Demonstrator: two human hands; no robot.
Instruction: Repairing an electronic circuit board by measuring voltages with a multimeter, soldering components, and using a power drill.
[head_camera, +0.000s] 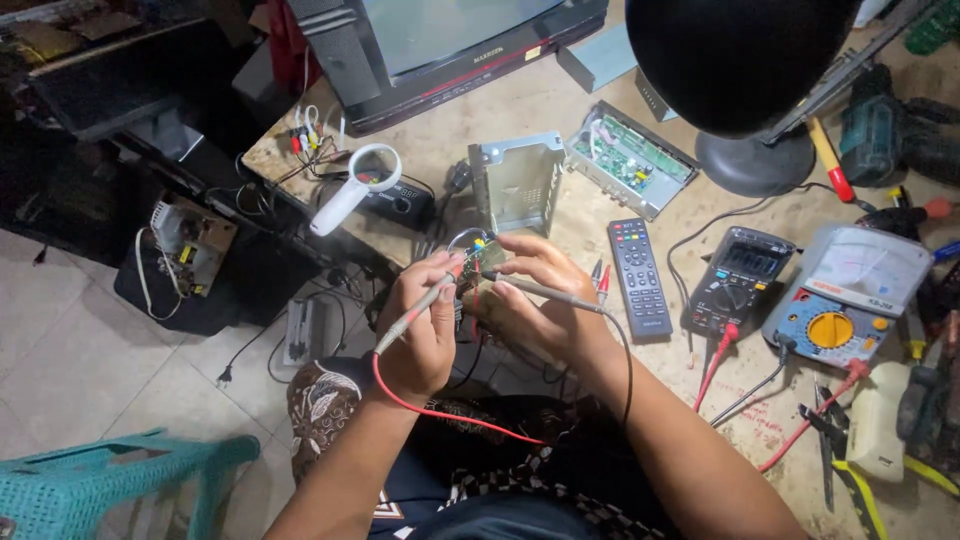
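Cluttered repair surface (560, 95): your left hand (420, 325) gripped the red probe (415, 312), your right hand (535, 295) closed on the black probe (545, 291); both tips touched the small circuit board (482, 258). Testing underway; meter (740, 278) beside remote (640, 275).

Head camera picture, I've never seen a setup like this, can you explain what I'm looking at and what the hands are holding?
One camera, worn on the person's head, looks down at their two bare hands over a cluttered workbench. The left hand holds a red-wired test probe like a pen. The right hand holds a black-wired probe and steadies a small circuit board. Both tips touch it. Nearby lie a remote control, two multimeters, a magnifying glass, an opened metal case and a desk lamp.
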